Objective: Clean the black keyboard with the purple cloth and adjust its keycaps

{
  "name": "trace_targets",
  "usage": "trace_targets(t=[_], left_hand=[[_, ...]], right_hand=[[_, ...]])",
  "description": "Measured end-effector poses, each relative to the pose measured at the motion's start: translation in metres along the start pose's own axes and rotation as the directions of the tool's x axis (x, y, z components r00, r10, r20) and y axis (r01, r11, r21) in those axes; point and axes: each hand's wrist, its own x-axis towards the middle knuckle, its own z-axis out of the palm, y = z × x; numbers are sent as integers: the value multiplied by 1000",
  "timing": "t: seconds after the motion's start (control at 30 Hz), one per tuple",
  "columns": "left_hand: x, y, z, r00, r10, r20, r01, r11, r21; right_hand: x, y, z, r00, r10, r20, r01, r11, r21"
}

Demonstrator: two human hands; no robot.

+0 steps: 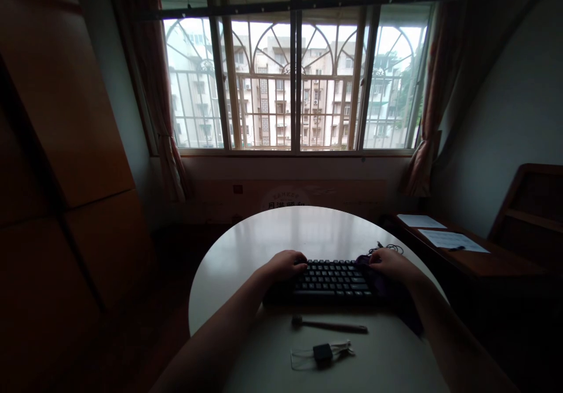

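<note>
Keyboard (332, 278), black, blocky, held by left fingers (300, 266); right fingers (377, 257) pinch purple cloth (379, 281); glossy round worktop (233, 281), barred window (295, 111) beyond.

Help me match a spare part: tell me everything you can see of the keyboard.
The keyboard is black and looks like plastic, with rows of small dark keys bearing faint pale marks and a space bar in the near row. It lies lengthwise left to right on the white table. The left hand touches its far left corner; a purple cloth, pinched by the right hand, covers part of its right end. A cable coils behind that end; I cannot tell whether they join.
</note>
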Motion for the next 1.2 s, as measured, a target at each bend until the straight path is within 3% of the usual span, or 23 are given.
trace_targets(t=[1.2], left_hand=[[0, -1, 0, 1000, 8, 0, -8, 1000, -3]], right_hand=[[-7, -6, -4, 999, -16, 30, 16, 1000, 16]])
